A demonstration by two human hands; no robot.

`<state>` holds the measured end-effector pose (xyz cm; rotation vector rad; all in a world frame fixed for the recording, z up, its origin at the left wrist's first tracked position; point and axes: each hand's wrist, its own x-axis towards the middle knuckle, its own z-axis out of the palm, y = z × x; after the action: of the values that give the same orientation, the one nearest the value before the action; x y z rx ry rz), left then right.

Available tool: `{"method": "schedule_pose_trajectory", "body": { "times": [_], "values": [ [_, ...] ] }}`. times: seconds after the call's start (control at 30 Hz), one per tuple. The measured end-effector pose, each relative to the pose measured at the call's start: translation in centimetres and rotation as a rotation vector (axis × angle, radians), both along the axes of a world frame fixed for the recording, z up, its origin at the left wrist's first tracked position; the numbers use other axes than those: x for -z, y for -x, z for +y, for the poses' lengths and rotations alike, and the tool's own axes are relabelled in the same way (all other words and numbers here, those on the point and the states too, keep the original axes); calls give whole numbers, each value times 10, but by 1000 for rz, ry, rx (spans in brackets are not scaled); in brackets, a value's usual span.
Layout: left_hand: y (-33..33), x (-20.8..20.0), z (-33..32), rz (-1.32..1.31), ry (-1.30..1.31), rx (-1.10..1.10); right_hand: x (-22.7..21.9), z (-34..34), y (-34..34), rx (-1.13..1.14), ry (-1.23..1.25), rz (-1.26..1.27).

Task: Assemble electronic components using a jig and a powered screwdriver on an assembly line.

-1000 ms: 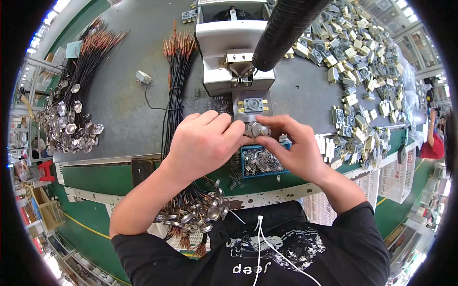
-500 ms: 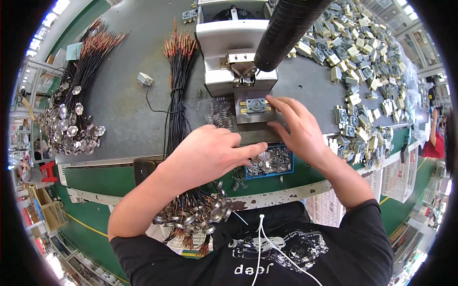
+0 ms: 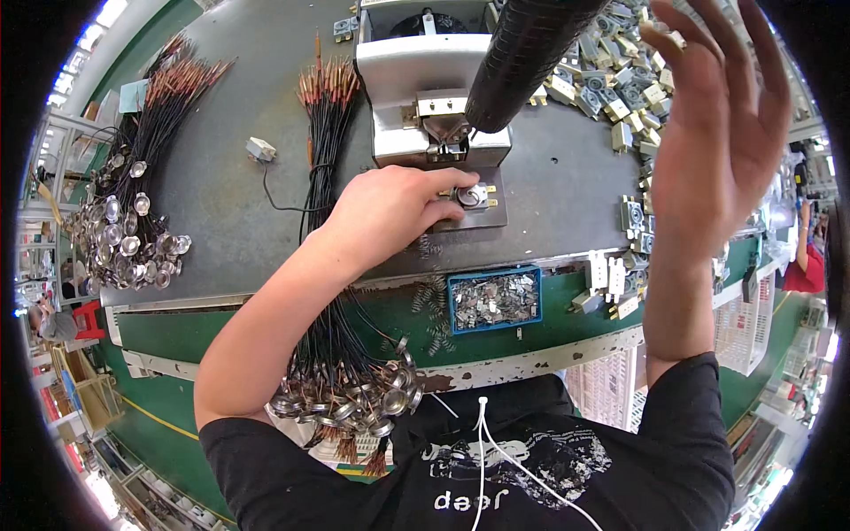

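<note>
My left hand (image 3: 385, 208) reaches over the metal plate (image 3: 491, 218) below a small bench press (image 3: 434, 75). Its thumb and index finger close on the left part of a small grey block with brass prongs (image 3: 477, 196). A silvery ring-like piece shows on top of the block, partly behind the fingers. My right hand (image 3: 722, 133) is raised at the right, close to the camera, fingers apart and nothing visible in it. It hides part of a heap of similar grey and cream blocks (image 3: 633, 84).
A blue tray of small metal clips (image 3: 496, 301) sits at the table's front edge, with loose springs (image 3: 432, 305) beside it. Wire bundles (image 3: 328, 168) with metal caps lie left. A black tube (image 3: 531, 62) hangs before the press. A wired block (image 3: 260, 149) lies left.
My left hand has gone from above the clip tray up to the block on the plate. My right hand has left the block and risen to the right, fingers spreading.
</note>
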<state>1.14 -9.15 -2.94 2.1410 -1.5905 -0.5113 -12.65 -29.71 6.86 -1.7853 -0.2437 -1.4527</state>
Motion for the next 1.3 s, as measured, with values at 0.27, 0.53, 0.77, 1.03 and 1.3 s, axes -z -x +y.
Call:
{"method": "schedule_pose_trajectory", "body": {
  "times": [0.27,0.53,0.77,1.03,1.3],
  "values": [
    [0,2,1,8,-21,1,-16,58,-47,21,-443,399],
    [-3,7,3,-55,56,80,-29,68,-29,-231,-579,416],
    [-2,8,4,-48,34,56,-3,74,-57,-86,-494,268],
    [-1,8,4,-45,30,49,0,76,-60,-85,-493,301],
    [-3,8,10,-45,9,31,7,80,-71,-218,-496,315]
  ]
}}
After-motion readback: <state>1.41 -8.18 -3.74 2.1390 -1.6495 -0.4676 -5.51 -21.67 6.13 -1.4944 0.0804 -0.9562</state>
